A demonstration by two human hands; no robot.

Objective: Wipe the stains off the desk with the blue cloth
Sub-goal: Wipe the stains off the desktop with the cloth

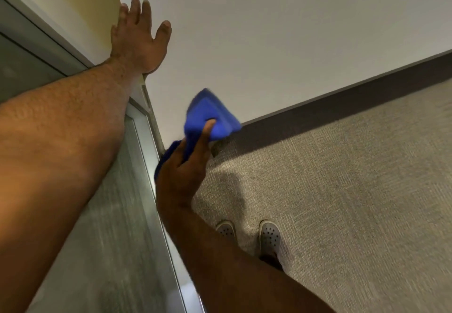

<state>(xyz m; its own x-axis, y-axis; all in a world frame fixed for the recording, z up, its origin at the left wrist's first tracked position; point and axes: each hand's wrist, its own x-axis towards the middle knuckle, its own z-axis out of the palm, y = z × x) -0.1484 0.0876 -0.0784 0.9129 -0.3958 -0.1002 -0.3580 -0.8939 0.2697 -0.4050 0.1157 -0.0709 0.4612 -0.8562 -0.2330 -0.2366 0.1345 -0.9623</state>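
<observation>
The right hand point(182, 173) is closed on the bunched bright blue soft cloth point(210, 117), thumb pressed over the front fold and fingers wrapped behind, so the bulk of the fabric sticks up past the fist while a tail hangs down on the left behind the palm. Gathered like that, it makes a thick pad, likely meant for rubbing. It is raised in the air, touching nothing, with the pale wall point(269, 31) behind it. The left hand point(139, 41) lies further up and to the left, fingers spread and flat against the wall's corner beside a grey metal door frame point(146, 126), gripping nothing; it looks like a brace for balance. No desk or stain shows anywhere, so wiping has apparently not begun. Near and to the right, two grey perforated shoes point(269, 235) stand on the beige woven carpet point(354, 190).
</observation>
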